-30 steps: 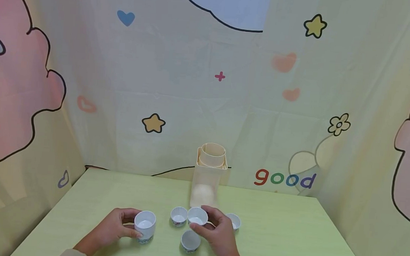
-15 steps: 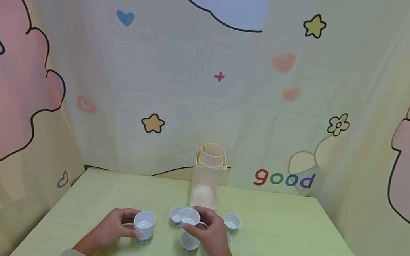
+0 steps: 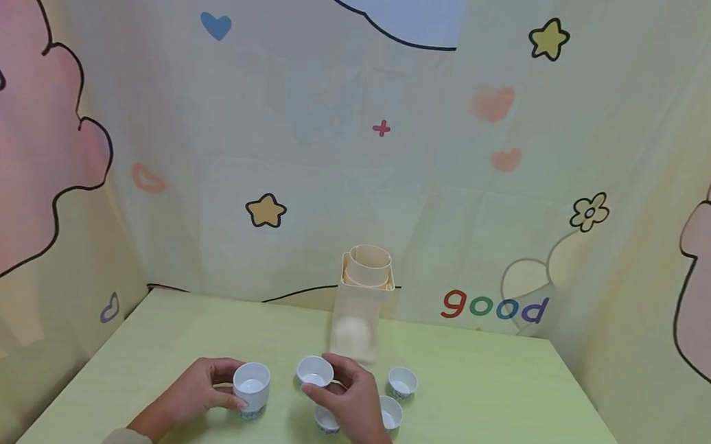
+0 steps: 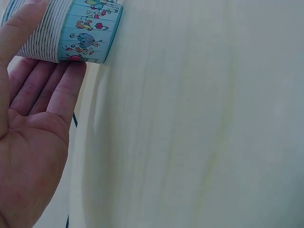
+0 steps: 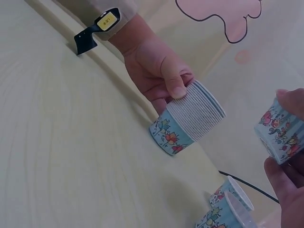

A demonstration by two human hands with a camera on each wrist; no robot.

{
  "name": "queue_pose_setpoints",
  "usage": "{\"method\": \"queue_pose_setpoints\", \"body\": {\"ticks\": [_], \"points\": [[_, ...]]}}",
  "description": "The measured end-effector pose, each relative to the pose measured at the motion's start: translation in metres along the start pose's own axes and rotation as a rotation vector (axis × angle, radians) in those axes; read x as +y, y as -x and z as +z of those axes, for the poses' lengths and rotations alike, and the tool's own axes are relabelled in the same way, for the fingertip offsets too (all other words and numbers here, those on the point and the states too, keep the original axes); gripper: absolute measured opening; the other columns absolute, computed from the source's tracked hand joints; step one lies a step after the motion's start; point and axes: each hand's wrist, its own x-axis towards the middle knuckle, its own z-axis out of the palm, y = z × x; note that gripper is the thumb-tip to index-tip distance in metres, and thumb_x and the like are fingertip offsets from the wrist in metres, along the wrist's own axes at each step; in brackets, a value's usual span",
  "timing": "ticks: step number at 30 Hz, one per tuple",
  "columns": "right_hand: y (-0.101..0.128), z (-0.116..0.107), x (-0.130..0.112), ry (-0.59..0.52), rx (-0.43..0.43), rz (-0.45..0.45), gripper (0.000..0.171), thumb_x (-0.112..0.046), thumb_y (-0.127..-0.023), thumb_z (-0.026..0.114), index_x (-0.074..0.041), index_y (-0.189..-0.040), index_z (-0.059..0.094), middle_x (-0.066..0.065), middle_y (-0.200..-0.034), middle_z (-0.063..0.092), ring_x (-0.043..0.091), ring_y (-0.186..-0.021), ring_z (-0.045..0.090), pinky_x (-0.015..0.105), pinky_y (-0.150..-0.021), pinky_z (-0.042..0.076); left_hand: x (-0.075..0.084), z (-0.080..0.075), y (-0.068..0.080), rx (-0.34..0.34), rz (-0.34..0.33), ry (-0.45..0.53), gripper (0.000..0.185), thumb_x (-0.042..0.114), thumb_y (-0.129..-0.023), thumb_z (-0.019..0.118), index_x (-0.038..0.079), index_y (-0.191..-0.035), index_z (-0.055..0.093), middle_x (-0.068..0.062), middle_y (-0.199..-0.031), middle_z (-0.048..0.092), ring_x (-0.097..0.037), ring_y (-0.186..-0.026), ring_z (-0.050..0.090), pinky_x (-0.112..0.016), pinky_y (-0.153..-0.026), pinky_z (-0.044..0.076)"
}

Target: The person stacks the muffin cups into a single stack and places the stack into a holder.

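Paper cup (image 3: 315,370): you have it pinched in your right hand (image 3: 355,401), thumb on the near side and fingers round the far side, parted only as far as the cup's width. Your left hand (image 3: 200,393) is curled round a stack of nested paper cups (image 3: 251,389), thumb to the near side; whether that stack touches the bench (image 3: 491,403) you cannot tell.

Over the last second your right hand has carried its cup left, while the left hand has kept its place. That puts the cup closer to the stack, though well short of nesting: a gap remains between them. The move has also uncovered the near right cup (image 3: 390,415), and the held cup now hides most of the far left cup.

Looking into the containers, your held cup shows a white inside with no contents visible. The stack's top cup is the same, and the many rims below it mark cups sitting one inside another. On the bench, the far right cup (image 3: 403,382) also shows only white inside; the near middle cup (image 3: 327,421) is partly behind your right hand. Farther off stands a cream upright holder (image 3: 357,311) with a round tube (image 3: 369,268) at its top; you cannot see down to its bottom.
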Motion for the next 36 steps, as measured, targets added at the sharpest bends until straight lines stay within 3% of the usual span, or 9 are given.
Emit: {"method": "queue_pose_setpoints", "body": {"ticks": [16,26,36], "points": [[-0.001,0.020,0.002,-0.051,-0.057,0.010,0.058,-0.007,-0.076,0.090,0.006,-0.126,0.064,0.021,-0.119,0.071,0.016,-0.102,0.069,0.021,-0.084,0.060,0.003,0.000,0.001,0.010,-0.016,-0.028,0.071,0.023,-0.074,0.093,-0.007,-0.130,0.063,-0.022,-0.127,0.069,-0.029,-0.115,0.069,-0.028,-0.095,0.060],[-0.006,0.030,0.004,-0.036,-0.036,-0.004,0.056,-0.009,-0.076,0.091,0.005,-0.124,0.066,0.020,-0.116,0.073,0.015,-0.099,0.070,0.021,-0.083,0.061,0.000,-0.001,-0.001,-0.012,0.008,-0.004,0.069,0.022,-0.075,0.092,-0.008,-0.130,0.063,-0.023,-0.126,0.069,-0.012,-0.108,0.070,-0.026,-0.095,0.059],[-0.009,0.040,0.003,-0.064,-0.053,-0.023,0.055,-0.007,-0.077,0.090,0.006,-0.124,0.066,0.023,-0.117,0.073,0.014,-0.098,0.071,0.019,-0.082,0.060,-0.002,-0.001,0.000,-0.019,0.019,0.011,0.068,0.022,-0.077,0.092,-0.008,-0.130,0.063,-0.023,-0.127,0.069,-0.010,-0.108,0.070,-0.025,-0.095,0.059]]}}
